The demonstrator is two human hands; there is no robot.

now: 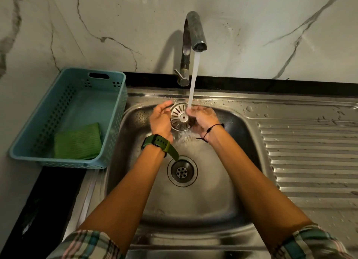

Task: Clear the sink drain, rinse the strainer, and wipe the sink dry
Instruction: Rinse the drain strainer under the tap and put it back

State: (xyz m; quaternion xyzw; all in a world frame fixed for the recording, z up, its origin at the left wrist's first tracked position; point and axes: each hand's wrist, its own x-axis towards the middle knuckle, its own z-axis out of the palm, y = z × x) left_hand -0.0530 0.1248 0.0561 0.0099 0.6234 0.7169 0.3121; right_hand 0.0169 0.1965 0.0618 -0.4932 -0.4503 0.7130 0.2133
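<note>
A round slotted metal strainer (pixel 179 116) is held upright over the far part of the steel sink (pixel 193 206), under the running stream from the tap (pixel 194 33). My left hand (pixel 160 120) grips its left rim, fingers curled round the edge. My right hand (pixel 203 119) holds the right side, and the water lands on its fingers and the strainer. The open drain (pixel 182 171) lies below my wrists in the basin floor. A folded green cloth (pixel 77 142) lies in the blue basket.
A blue plastic basket (pixel 48 127) stands left of the sink on the black counter. The ribbed, wet drainboard (pixel 310 152) lies to the right. A marble-patterned wall rises behind the tap. Water splashes in the basin under the strainer.
</note>
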